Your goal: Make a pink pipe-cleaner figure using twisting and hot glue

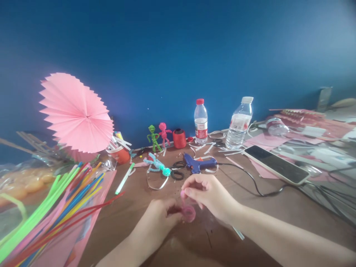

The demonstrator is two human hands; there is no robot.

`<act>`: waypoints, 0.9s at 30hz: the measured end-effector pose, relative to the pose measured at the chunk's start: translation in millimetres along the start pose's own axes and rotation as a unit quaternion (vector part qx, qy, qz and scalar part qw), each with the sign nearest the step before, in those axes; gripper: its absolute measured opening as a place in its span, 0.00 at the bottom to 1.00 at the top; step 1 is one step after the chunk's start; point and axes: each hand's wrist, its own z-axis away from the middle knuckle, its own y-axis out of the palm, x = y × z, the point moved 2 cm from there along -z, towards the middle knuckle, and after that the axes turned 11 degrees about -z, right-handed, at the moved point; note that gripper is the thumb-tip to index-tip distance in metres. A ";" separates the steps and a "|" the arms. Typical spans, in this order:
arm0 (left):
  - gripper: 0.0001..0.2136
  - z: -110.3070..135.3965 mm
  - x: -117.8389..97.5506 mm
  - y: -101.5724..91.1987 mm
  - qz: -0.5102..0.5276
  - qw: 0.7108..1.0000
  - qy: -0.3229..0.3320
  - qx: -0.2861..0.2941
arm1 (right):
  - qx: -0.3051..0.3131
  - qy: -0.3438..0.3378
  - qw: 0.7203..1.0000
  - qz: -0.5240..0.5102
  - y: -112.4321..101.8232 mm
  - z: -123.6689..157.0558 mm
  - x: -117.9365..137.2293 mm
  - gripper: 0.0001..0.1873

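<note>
Low over the brown table, my left hand (162, 217) pinches a pink pipe cleaner (189, 214) bent into a round loop. My right hand (204, 193) grips the upper end of the same pink piece between thumb and fingers. Just beyond my hands lie a blue glue gun (198, 164) with a black cord and a light-blue pipe-cleaner figure (158, 165) on its side. Black rings (177, 174) sit between those two. Further back, a green figure (153, 138) and a pink figure (164, 134) stand upright by the wall.
Colourful pipe cleaners (63, 211) fan out at the left, near a marker (125, 178) and a pink paper fan (80, 115). A red spool (179, 138) and two water bottles (201, 122) stand at the back. On the right lie a phone (276, 164), paper and cables.
</note>
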 end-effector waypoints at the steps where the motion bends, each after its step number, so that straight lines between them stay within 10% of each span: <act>1: 0.07 -0.6 0.8 -0.6 -0.011 1.000 0.004 -0.020 | -0.010 -0.011 1.000 0.013 2.1 3.2 1.8 0.04; 15: 0.07 0.2 3.8 -4.7 0.096 0.984 -0.049 -0.143 | 0.015 -0.213 0.955 0.206 18.4 32.9 -6.9 0.07; 27: 0.13 -0.2 1.6 -10.2 0.219 0.965 -0.050 -0.138 | 0.049 -0.209 0.950 0.227 19.1 33.1 -17.6 0.08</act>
